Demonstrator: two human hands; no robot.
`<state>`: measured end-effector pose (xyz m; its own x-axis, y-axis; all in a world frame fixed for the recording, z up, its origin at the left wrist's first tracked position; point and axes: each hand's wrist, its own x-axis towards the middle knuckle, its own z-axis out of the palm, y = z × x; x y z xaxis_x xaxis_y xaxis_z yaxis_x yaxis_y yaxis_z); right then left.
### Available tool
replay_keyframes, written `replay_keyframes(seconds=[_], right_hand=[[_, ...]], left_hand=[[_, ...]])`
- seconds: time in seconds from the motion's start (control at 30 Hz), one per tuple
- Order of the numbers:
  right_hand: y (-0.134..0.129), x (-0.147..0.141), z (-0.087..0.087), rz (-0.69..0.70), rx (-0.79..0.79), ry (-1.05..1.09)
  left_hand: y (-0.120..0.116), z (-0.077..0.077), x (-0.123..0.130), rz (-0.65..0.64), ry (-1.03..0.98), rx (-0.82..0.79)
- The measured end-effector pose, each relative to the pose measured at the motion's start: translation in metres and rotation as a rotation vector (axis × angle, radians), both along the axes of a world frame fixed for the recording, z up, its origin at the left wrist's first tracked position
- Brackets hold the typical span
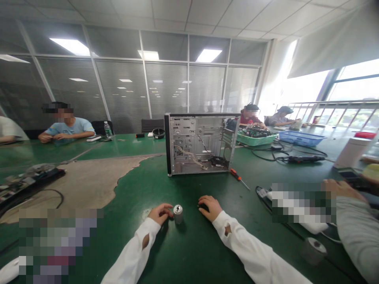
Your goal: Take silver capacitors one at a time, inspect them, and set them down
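In the head view, nothing is held by the loosely curled left hand, and whether anything is held by the curled right hand cannot be told. A small metal cylinder stands upright between them, where it could be toppled by a careless brush.

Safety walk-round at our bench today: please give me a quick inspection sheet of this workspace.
Surface: green work table with a large tan patch at left.
Job's things: computer tower case upright, interior wiring exposed; orange-handled screwdriver lying beside it; small metal can upright between the hands.
Clutter: water bottle, green crate of circuit boards, blue plastic basket.
Hands: left hand beside the can, holding nothing; right hand resting on the table, possibly on something dark.
Cables: black cables looped right of the case.
Surroundings: co-worker seated opposite, glass partition behind.
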<state>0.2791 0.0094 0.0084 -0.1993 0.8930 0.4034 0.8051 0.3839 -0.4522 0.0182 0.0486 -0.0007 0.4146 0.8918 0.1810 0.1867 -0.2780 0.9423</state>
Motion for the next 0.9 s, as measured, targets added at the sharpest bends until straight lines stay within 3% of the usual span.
replay_keyframes(seconds=[0.27, 0.9], right_hand=[[-0.026, 0.01, 0.014, -0.054, -0.046, -0.193], [-0.017, 0.011, 0.006, -0.052, -0.07, -0.234]], left_hand=[[0.0, 0.002, 0.002, 0.008, 0.013, -0.006], [-0.007, 0.007, 0.004, 0.073, 0.071, 0.033]])
